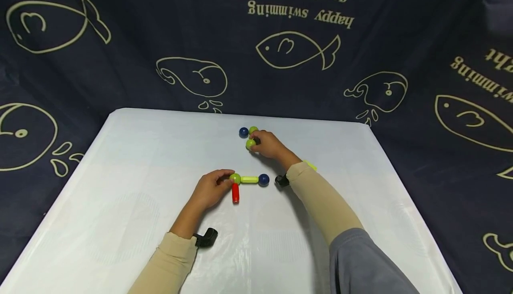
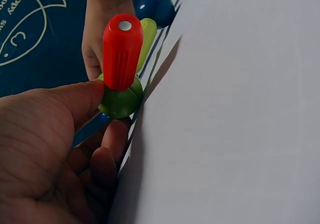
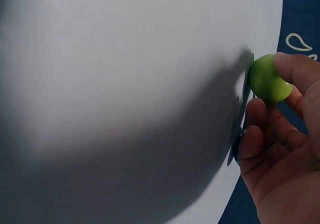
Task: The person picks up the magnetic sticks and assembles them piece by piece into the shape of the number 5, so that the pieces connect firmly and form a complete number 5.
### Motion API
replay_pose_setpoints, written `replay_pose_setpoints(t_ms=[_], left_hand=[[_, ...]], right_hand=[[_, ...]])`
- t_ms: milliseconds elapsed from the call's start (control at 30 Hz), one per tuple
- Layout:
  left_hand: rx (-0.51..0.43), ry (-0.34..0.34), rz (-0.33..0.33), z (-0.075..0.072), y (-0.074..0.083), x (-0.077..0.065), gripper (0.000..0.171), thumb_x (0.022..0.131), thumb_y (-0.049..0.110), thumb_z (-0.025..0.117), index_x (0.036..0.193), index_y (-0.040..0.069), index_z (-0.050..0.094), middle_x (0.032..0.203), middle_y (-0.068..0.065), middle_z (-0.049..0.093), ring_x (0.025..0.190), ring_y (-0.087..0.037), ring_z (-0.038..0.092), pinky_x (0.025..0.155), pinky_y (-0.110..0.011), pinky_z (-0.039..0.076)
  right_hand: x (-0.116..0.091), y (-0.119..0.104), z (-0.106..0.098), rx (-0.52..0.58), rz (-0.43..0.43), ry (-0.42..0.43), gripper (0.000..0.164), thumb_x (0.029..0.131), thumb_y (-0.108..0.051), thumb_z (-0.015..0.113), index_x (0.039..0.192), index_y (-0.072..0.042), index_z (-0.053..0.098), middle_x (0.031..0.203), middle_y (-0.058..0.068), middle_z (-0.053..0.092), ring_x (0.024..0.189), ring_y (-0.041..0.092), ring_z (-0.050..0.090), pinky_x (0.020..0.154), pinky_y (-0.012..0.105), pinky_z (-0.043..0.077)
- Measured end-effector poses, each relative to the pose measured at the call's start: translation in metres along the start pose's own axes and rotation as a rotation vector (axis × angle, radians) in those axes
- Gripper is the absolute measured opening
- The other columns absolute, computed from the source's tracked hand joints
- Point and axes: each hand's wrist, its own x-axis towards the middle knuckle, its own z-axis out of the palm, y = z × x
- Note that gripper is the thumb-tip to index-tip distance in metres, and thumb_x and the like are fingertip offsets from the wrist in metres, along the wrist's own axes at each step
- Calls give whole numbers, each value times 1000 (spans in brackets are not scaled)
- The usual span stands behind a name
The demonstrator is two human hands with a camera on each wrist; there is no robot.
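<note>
Pinching grn ball (image 3: pixel 267 81), R fingers (image 3: pixel 300 73), sphere (image 2: pixel 121 102) w/ ridged rod (image 2: pixel 120 58), L fingers (image 2: pixel 116 136)

A green ball (image 1: pixel 235 178) sits at the left hand's (image 1: pixel 208 190) fingertips, joined to two rods: a ridged red rod (image 1: pixel 235 193) pointing toward the person, its free end showing a round silvery tip, and a yellow-green rod (image 1: pixel 250 180) running rightward to a dark blue ball (image 1: pixel 263 180). Farther across the table (image 1: pixel 180 142), the right hand (image 1: pixel 268 144) pinches a second green ball (image 3: pixel 265 78).
</note>
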Motion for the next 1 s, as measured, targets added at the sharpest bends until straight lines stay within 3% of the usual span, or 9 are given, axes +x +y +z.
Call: replay_pose_setpoints(t_ms=[300,567,700,1000], left_hand=[[-11,3,-9,2,-2,0,29,95,26,68,122,16,71,106,-2,69,82,-17,57,76,-37,47],[8,-3,-8,1,-1,2,29,96,27,67,124,17,70,109,-2,69,85,-17,58,78,-38,47],[12,4,-7,1,-1,2,29,96,27,67,123,17,70,105,-2,69,83,-18,57,77,-38,47],[13,21,-9,3,0,0,29,94,25,70,121,16,71,106,-3,70,82,-16,57,76,-37,47]], right_hand=[[-9,-2,1,97,41,-26,33,93,-18,68,125,-13,63,127,7,62,114,21,55,95,38,45],[-23,-4,-7,367,72,-17,40,90,-5,64,130,-8,58,133,14,56,93,21,64,74,31,52],[-34,-8,-9,508,50,6,40,89,1,63,128,-5,57,130,16,54,93,23,66,79,35,54],[-61,-8,-5,713,-5,53,28,96,-4,59,123,0,56,117,16,59,92,27,69,80,36,56]])
